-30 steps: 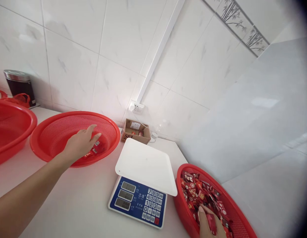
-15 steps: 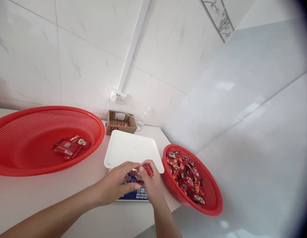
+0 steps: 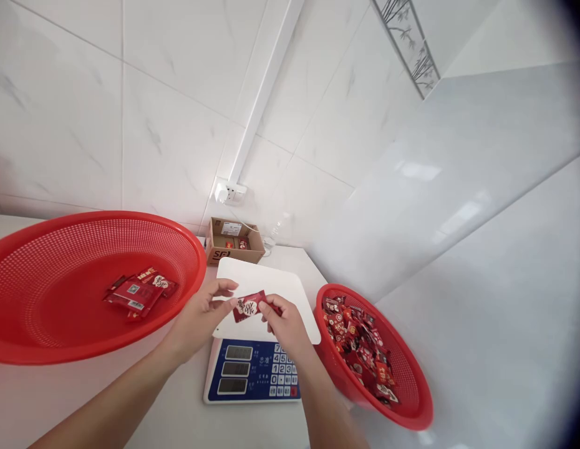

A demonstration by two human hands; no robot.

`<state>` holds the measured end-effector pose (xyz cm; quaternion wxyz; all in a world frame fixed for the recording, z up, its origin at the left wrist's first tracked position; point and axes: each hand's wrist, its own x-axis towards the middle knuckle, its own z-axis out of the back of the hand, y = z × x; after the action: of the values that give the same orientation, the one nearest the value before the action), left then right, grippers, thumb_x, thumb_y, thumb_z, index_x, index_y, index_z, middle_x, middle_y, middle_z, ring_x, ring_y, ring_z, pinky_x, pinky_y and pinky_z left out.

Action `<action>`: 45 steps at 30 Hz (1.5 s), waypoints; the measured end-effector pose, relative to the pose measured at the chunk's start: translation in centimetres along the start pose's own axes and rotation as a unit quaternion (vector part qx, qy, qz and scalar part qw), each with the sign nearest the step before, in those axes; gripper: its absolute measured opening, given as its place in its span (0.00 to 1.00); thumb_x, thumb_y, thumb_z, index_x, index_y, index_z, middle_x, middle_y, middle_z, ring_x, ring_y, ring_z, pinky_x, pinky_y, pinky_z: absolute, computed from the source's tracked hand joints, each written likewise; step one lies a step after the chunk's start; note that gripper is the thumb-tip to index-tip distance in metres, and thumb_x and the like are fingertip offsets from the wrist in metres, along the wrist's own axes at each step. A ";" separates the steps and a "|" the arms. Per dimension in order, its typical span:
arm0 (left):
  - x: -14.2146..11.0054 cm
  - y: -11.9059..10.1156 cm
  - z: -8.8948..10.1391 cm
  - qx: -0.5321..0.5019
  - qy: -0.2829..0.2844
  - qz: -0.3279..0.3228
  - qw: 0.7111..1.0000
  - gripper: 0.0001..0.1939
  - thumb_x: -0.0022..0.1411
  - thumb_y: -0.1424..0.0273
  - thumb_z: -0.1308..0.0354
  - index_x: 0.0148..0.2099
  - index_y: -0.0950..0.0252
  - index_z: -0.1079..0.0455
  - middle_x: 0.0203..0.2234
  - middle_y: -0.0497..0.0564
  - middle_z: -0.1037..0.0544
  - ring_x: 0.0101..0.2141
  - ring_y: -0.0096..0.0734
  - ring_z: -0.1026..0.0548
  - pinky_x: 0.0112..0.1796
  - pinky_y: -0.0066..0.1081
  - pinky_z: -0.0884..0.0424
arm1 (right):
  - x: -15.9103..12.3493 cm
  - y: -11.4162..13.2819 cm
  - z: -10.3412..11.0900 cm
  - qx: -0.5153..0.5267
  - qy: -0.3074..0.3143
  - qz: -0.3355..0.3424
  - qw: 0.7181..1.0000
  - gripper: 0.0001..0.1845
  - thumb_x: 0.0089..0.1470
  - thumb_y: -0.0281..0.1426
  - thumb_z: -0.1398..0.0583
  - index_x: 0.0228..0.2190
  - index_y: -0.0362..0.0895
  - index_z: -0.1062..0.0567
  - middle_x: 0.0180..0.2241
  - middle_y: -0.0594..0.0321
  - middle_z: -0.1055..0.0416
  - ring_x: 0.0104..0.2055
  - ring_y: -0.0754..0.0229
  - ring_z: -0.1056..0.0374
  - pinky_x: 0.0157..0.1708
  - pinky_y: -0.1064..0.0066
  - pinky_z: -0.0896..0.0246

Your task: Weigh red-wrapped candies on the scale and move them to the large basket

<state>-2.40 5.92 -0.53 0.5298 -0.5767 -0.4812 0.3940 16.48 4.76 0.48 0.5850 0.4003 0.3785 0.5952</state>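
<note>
Between my hands is a small red sachet with a pale patch and dark lettering, held over the white pan of a weighing scale. My right hand pinches its right end between thumb and fingers. My left hand is at its left edge, thumb tip at the corner and fingers spread apart from it. Below the pan, the blue scale panel shows displays and keys, some covered by my right wrist.
On the left, a large red mesh basket holds several red packets. A smaller red basket at right is filled with small red sachets. Behind the scale stand a cardboard box and a wall socket.
My hands have moved up from the scale's keys to over the pan. The sachet is now spread flat, and my left fingers have opened away from it. The view has shifted slightly.
</note>
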 end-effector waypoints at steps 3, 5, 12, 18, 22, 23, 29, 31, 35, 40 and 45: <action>0.4 -0.5 1.2 0.004 -0.047 -0.016 0.999 0.22 0.53 0.53 0.41 0.46 0.59 0.34 0.48 0.52 0.29 0.47 0.39 0.30 0.47 0.37 0.33 | 3.1 -0.6 0.4 -0.041 -0.031 -0.032 0.998 0.12 0.49 0.40 0.43 0.26 0.44 0.27 0.21 0.68 0.36 0.22 0.66 0.42 0.21 0.75 0.47; 0.5 -0.9 2.0 0.011 -0.064 -0.017 0.998 0.21 0.53 0.52 0.42 0.45 0.58 0.33 0.49 0.52 0.29 0.51 0.41 0.32 0.50 0.37 0.35 | 5.1 -1.3 0.5 -0.047 -0.033 -0.050 0.997 0.11 0.48 0.38 0.42 0.25 0.44 0.27 0.22 0.67 0.34 0.23 0.65 0.41 0.21 0.74 0.48; 0.5 -1.3 2.8 0.015 -0.064 -0.007 0.998 0.22 0.52 0.50 0.41 0.45 0.58 0.33 0.51 0.52 0.28 0.53 0.44 0.32 0.46 0.35 0.31 | 9.0 -3.5 1.1 -0.018 -0.061 -0.089 0.994 0.09 0.40 0.31 0.37 0.30 0.44 0.26 0.25 0.68 0.34 0.25 0.66 0.41 0.23 0.75 0.47; 0.1 -2.2 3.0 0.006 -0.076 -0.009 0.997 0.20 0.52 0.51 0.41 0.43 0.57 0.32 0.46 0.50 0.25 0.53 0.43 0.31 0.46 0.34 0.29 | 9.1 -3.9 3.4 0.120 -0.053 -0.137 0.982 0.22 0.38 0.27 0.38 0.40 0.48 0.33 0.32 0.66 0.34 0.30 0.65 0.33 0.33 0.70 0.35; -0.2 -2.6 3.0 0.000 -0.066 -0.010 0.998 0.20 0.51 0.51 0.39 0.42 0.57 0.31 0.46 0.50 0.25 0.52 0.42 0.31 0.44 0.33 0.28 | 8.6 -3.8 4.0 0.170 -0.016 -0.138 0.976 0.22 0.36 0.30 0.34 0.37 0.46 0.31 0.32 0.64 0.30 0.37 0.61 0.30 0.39 0.67 0.34; -0.2 -2.6 3.0 0.003 -0.061 -0.009 0.998 0.20 0.51 0.51 0.39 0.42 0.56 0.31 0.46 0.50 0.25 0.51 0.41 0.30 0.44 0.33 0.28 | 8.6 -3.8 4.0 0.172 -0.011 -0.137 0.975 0.22 0.36 0.31 0.33 0.37 0.46 0.31 0.32 0.63 0.29 0.37 0.61 0.30 0.39 0.67 0.34; -0.4 -2.4 3.0 0.013 -0.041 -0.019 0.999 0.21 0.51 0.51 0.40 0.42 0.57 0.31 0.46 0.51 0.25 0.49 0.41 0.28 0.43 0.33 0.28 | 8.8 -4.4 3.1 0.139 -0.018 -0.130 0.982 0.21 0.39 0.40 0.32 0.35 0.46 0.29 0.31 0.63 0.28 0.29 0.65 0.34 0.29 0.71 0.38; -0.5 -2.4 3.1 0.018 -0.028 -0.024 0.999 0.21 0.52 0.51 0.40 0.43 0.58 0.31 0.48 0.52 0.26 0.49 0.43 0.29 0.43 0.35 0.27 | 9.0 -4.6 2.8 0.125 -0.022 -0.124 0.984 0.22 0.41 0.45 0.34 0.35 0.46 0.29 0.30 0.64 0.29 0.29 0.63 0.33 0.29 0.70 0.38; -0.6 -2.2 3.0 0.049 -0.005 -0.037 0.998 0.22 0.55 0.52 0.42 0.48 0.57 0.31 0.50 0.53 0.26 0.51 0.44 0.29 0.46 0.39 0.29 | 9.4 -5.2 2.9 0.059 -0.073 -0.094 0.991 0.23 0.42 0.47 0.37 0.36 0.45 0.29 0.30 0.65 0.30 0.31 0.62 0.34 0.32 0.69 0.39; -0.5 -2.0 3.1 0.076 -0.022 -0.052 0.996 0.22 0.55 0.51 0.43 0.48 0.58 0.30 0.50 0.55 0.26 0.50 0.45 0.28 0.47 0.42 0.30 | 9.7 -5.7 3.7 -0.048 -0.143 -0.049 0.987 0.19 0.47 0.43 0.41 0.38 0.45 0.28 0.33 0.63 0.30 0.35 0.60 0.35 0.38 0.68 0.40; -0.6 -2.0 3.2 0.082 -0.027 -0.054 0.995 0.23 0.55 0.51 0.43 0.48 0.59 0.30 0.49 0.56 0.25 0.48 0.45 0.27 0.46 0.43 0.29 | 9.2 -5.2 5.2 -0.131 -0.165 -0.036 0.977 0.21 0.51 0.42 0.46 0.43 0.45 0.29 0.36 0.61 0.31 0.38 0.58 0.35 0.39 0.66 0.40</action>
<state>-5.93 6.06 1.04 0.5831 -0.4935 -0.4914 0.4184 23.36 13.98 -1.89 0.7078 0.3990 0.2093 0.5441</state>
